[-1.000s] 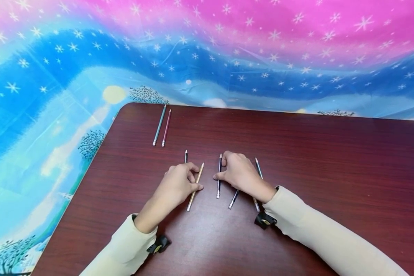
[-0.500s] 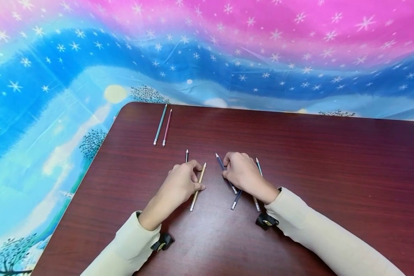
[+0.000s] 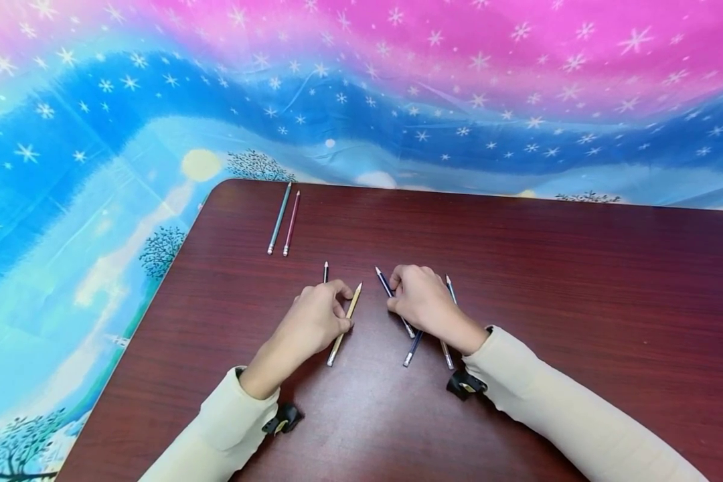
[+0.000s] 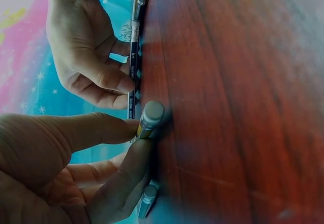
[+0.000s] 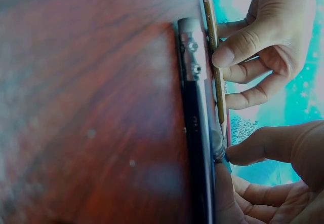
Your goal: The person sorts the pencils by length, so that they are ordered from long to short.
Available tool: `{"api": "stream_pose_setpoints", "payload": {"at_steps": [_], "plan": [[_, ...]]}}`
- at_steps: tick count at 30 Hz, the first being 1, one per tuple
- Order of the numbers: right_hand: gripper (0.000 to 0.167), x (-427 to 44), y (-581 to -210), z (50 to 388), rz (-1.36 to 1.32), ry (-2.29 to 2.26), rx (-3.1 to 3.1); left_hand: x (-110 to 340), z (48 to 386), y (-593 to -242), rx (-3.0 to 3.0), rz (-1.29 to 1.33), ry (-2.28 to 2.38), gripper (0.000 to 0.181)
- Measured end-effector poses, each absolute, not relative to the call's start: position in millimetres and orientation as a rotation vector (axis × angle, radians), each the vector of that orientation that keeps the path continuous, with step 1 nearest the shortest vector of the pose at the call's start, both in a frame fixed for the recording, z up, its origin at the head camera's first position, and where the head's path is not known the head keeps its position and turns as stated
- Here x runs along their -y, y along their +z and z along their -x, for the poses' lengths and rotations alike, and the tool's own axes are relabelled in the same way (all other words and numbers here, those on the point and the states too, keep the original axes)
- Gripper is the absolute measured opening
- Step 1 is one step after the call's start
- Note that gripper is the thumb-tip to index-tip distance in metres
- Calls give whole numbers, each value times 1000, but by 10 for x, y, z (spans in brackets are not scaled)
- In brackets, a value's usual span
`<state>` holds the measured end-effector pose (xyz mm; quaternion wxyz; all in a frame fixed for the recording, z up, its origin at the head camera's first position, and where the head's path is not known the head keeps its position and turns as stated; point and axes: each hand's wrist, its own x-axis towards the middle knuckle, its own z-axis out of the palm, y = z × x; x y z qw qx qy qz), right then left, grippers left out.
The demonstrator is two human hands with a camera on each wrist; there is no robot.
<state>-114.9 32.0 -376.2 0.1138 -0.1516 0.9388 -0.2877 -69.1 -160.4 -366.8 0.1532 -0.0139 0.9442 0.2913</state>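
My left hand [image 3: 310, 314] pinches a gold pencil [image 3: 337, 348] between thumb and fingers, its tip pointing away from me. In the left wrist view the pencil's white eraser [image 4: 153, 111] faces the camera. Under that hand lies a black pencil [image 3: 326, 273], mostly covered. With thumb and finger my right hand [image 3: 424, 302] pinches a dark blue pencil [image 3: 385, 284], slanted with its tip to the far left. A second dark pencil [image 3: 414, 348] sticks out below the right hand, and another pencil [image 3: 451, 289] runs beneath the right wrist; their middles are hidden.
A teal pencil [image 3: 280, 219] and a pink pencil [image 3: 292, 224] lie side by side near the far left corner of the dark red wooden table [image 3: 548, 268]. Behind the table hangs a blue and pink snowflake-patterned cloth [image 3: 361, 87].
The right hand has shifted slightly right, and its dark blue pencil has turned from nearly straight to slanted, eraser end swung right. The left hand and gold pencil have moved only slightly.
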Motion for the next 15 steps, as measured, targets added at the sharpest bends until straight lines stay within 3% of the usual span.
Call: {"api": "stream_pose_setpoints", "payload": {"at_steps": [15], "plan": [[9,-360,-3755,1187,418,-914,-2679,1634,706,-3626,-2691,58,874,38]]}}
